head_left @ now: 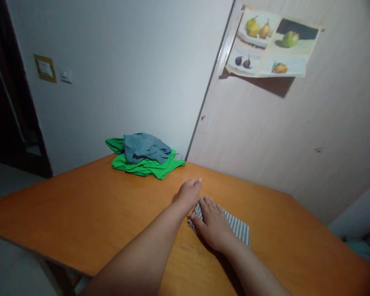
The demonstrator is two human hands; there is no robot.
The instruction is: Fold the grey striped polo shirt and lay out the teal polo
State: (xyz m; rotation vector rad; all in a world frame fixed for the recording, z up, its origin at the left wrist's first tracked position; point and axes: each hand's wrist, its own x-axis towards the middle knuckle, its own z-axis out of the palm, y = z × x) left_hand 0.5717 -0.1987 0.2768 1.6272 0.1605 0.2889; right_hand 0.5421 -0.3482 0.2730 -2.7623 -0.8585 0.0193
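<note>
Right hand (214, 225) lies open, palm flat on folded grey-and-white striped cloth (237, 228) mid orange wooden table (80, 213), seemingly pinning it flat; left hand (189, 192) touches its far corner, fingers hidden, can't tell grip.

A home room, orange wooden table (80, 213), loose clothes (144, 156) (heaped), fruit poster (271, 43), light switch (65, 75)

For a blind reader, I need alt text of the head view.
A person's right hand lies flat on a folded striped cloth on an orange table, the left hand beside it. A pile of green and blue clothes sits at the far corner; a fruit poster hangs on the wall.
</note>
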